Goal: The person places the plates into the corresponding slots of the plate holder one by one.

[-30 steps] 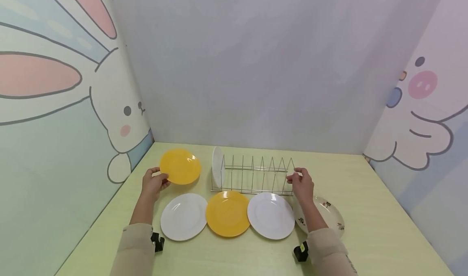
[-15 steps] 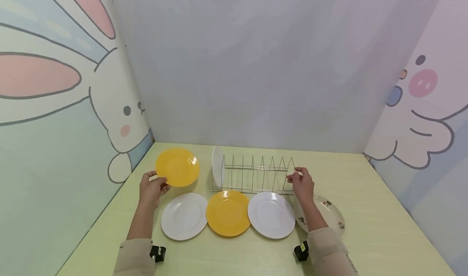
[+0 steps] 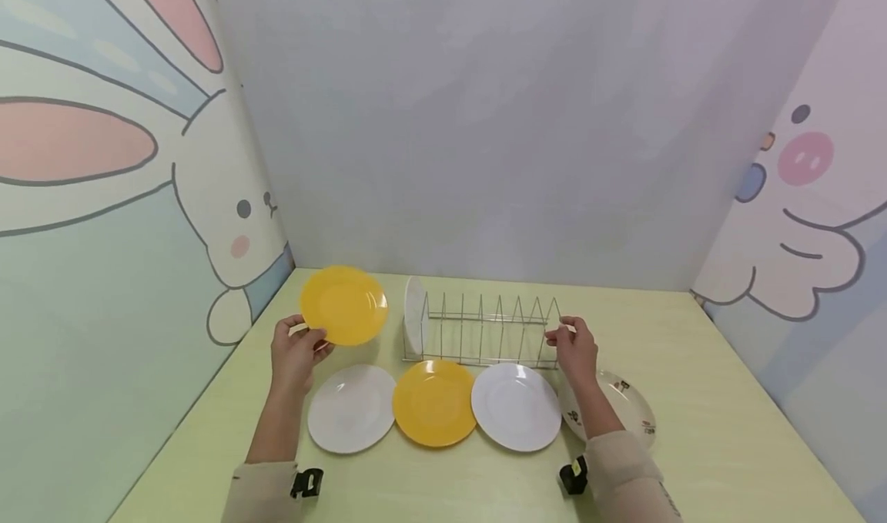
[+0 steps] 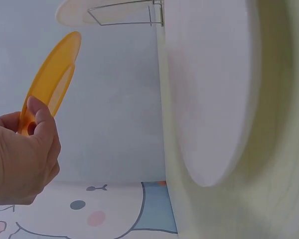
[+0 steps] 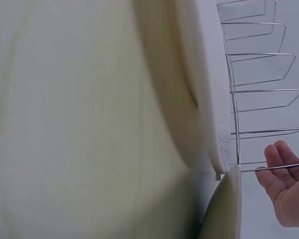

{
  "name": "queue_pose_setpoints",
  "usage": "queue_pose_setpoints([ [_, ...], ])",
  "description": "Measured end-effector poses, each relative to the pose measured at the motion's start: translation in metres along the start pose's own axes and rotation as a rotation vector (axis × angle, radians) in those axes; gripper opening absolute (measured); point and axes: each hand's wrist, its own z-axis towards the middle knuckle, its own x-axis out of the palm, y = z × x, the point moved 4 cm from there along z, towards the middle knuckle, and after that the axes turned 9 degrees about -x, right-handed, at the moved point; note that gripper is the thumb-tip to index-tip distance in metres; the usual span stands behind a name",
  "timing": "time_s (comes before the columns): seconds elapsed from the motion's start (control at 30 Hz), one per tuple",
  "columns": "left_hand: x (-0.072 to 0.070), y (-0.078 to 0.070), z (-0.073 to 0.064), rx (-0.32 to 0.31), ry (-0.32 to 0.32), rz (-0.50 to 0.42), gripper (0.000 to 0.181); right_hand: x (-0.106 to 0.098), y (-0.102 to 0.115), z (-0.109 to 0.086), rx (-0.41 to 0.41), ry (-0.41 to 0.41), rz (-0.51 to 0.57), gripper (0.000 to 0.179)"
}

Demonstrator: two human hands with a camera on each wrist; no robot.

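My left hand (image 3: pixel 294 353) pinches the near-left rim of a yellow plate (image 3: pixel 344 306), thumb on top and fingers beneath. It is raised above the table, left of a wire dish rack (image 3: pixel 492 342). In the left wrist view the yellow plate (image 4: pixel 52 74) appears nearly edge-on, tilted in the grip. A white plate (image 3: pixel 416 316) stands upright in the rack's leftmost slot. My right hand (image 3: pixel 575 350) holds the wire at the rack's right end; the right wrist view shows the fingers (image 5: pixel 284 174) round that end wire.
In front of the rack lie a white plate (image 3: pixel 352 410), another yellow plate (image 3: pixel 434 403), a second white plate (image 3: pixel 516 407) and a patterned cream plate (image 3: pixel 627 403), partly behind my right forearm. Cartoon-printed walls (image 3: pixel 138 276) close in the table's left and right sides.
My left hand has lifted the yellow plate a little higher, after a slight shift left and back right. The right hand stays at the rack's end.
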Motion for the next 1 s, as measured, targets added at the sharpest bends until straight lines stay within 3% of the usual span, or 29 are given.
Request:
queue_pose_setpoints([
  [0.3, 0.016, -0.008, -0.018, 0.028, 0.028, -0.04, 0.03, -0.005, 0.038, -0.008, 0.056, -0.002, 0.021, 0.033],
  [0.53, 0.027, -0.011, -0.027, 0.064, 0.083, -0.052, 0.031, -0.005, 0.035, -0.007, 0.204, 0.013, 0.19, 0.03],
  [0.83, 0.038, -0.016, -0.032, 0.137, 0.08, -0.051, 0.031, -0.007, 0.029, -0.007, 0.236, -0.06, 0.384, 0.025],
  [1.0, 0.051, -0.015, -0.035, 0.147, 0.091, -0.028, 0.032, -0.007, 0.029, -0.007, 0.231, -0.069, 0.424, 0.023],
])
